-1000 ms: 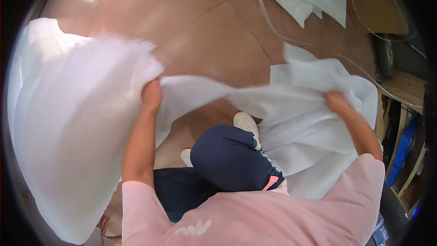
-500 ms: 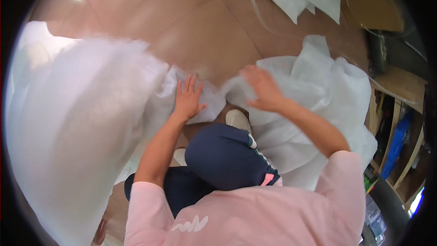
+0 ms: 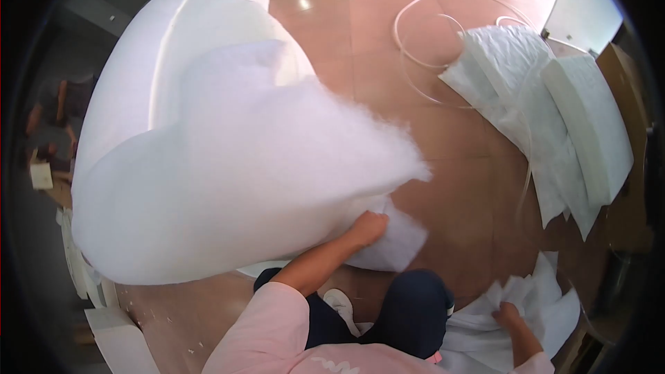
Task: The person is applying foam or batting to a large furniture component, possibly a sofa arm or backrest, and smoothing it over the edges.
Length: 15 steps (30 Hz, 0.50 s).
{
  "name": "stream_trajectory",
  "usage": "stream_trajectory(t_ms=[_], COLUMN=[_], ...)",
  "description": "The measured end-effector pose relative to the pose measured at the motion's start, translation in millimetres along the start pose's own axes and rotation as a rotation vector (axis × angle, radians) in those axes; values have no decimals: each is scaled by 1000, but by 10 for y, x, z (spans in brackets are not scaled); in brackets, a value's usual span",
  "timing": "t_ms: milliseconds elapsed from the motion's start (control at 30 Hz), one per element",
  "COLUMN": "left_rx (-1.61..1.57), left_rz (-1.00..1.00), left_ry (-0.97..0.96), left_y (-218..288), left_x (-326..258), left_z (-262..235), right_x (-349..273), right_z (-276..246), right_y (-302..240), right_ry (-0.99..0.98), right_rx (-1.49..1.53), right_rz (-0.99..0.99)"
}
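Note:
A large, fluffy sheet of white batting [image 3: 235, 145] fills the left and middle of the head view, curling over with a frayed right edge. My left hand [image 3: 370, 227] is closed at its near right edge, pinching thin white fabric [image 3: 405, 239] that hangs out beneath the batting. At the lower right lies a crumpled heap of thin white fabric [image 3: 478, 325]. My right hand [image 3: 508, 314] has its fingers closed on a gathered fold of that heap. My knees and a pale shoe show between the two hands.
Stacked white padded pieces [image 3: 589, 125] lie at the right beside a brown cardboard panel [image 3: 627, 90]. Clear tubing [image 3: 405, 48] loops over the brown tiled floor [image 3: 457, 166]. A white block [image 3: 121, 339] stands at the lower left, with clutter along the left rim.
The view has swung left. Both hands were spread flat near the fabric and are now closed on it. They are farther apart, with the right hand nearer my body.

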State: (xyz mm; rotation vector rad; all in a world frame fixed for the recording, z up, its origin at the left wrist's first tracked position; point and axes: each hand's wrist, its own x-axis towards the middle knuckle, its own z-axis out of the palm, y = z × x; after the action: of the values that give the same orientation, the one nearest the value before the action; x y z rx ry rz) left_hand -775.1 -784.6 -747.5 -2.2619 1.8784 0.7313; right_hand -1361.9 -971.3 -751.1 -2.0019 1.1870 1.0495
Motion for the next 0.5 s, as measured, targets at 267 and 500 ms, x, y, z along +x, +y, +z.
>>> stream_trajectory(t_ms=[267, 500], left_rx=[-91, 205], left_rz=[609, -307], left_ry=[467, 849], left_y=[1044, 44], left_x=[-1634, -2458], left_z=[-3153, -4467], right_x=[-155, -117], right_z=[-2252, -3636], right_y=[-3350, -5392], right_ry=[610, -652], right_rx=[1075, 1127], right_rz=[-705, -955])
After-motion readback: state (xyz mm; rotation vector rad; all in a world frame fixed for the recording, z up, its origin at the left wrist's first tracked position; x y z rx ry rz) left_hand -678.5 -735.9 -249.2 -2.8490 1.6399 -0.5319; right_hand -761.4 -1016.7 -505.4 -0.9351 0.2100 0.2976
